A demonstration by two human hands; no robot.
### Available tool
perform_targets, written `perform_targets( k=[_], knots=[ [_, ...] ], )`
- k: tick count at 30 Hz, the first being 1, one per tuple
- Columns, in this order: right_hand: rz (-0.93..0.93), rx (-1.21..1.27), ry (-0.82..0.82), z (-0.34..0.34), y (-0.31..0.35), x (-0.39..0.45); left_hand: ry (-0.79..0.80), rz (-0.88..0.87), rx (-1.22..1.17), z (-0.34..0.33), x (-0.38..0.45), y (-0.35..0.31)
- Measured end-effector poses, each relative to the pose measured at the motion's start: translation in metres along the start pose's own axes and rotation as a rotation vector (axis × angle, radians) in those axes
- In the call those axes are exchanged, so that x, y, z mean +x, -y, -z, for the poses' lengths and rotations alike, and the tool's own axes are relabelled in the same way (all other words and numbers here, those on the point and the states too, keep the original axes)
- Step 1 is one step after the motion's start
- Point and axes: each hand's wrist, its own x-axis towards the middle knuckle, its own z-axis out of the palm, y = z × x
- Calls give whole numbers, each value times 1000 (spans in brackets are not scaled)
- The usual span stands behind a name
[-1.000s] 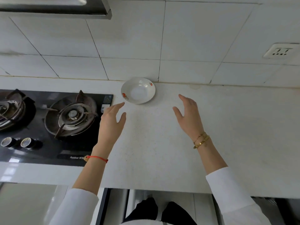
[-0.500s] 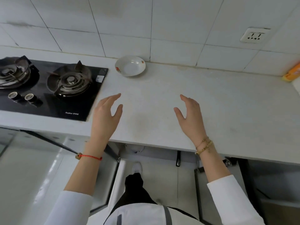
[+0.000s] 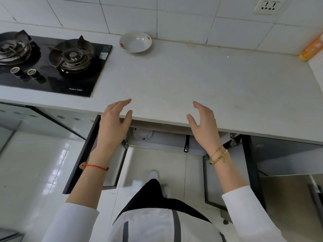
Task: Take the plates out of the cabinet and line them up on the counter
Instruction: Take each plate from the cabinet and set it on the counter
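Note:
One white plate point(image 3: 135, 42) with small red marks on its rim sits on the white counter point(image 3: 192, 81) at the back, against the tiled wall. My left hand point(image 3: 113, 124) and my right hand point(image 3: 204, 124) hover over the counter's front edge, both empty, fingers spread, palms facing each other. Below the edge the cabinet point(image 3: 162, 142) stands with both doors swung out. Its inside is hidden under the counter, and no plates show there.
A black gas hob point(image 3: 52, 62) with two burners fills the counter's left side. An orange package point(image 3: 312, 48) leans at the far right by the wall. The left cabinet door point(image 3: 82, 154) and the right cabinet door point(image 3: 250, 172) jut out beside my legs.
Both empty hands have drawn back from near the plate to the counter's front edge. My head has tilted down and pulled back, bringing the cabinet doors and floor into view.

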Motion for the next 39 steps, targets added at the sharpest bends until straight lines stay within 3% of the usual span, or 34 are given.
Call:
perform_targets(
  k=[12, 20, 39],
  knots=[
    [-29, -17, -41, -20, -2, -7, 101, -29, -13, -16, 1, 13],
    [-29, 19, -51, -49, -28, -11, 77, -24, -72, -46, -14, 34],
    [40, 9, -95, -273, -254, -9, 12, -104, 10, -312, -40, 222]
  ],
)
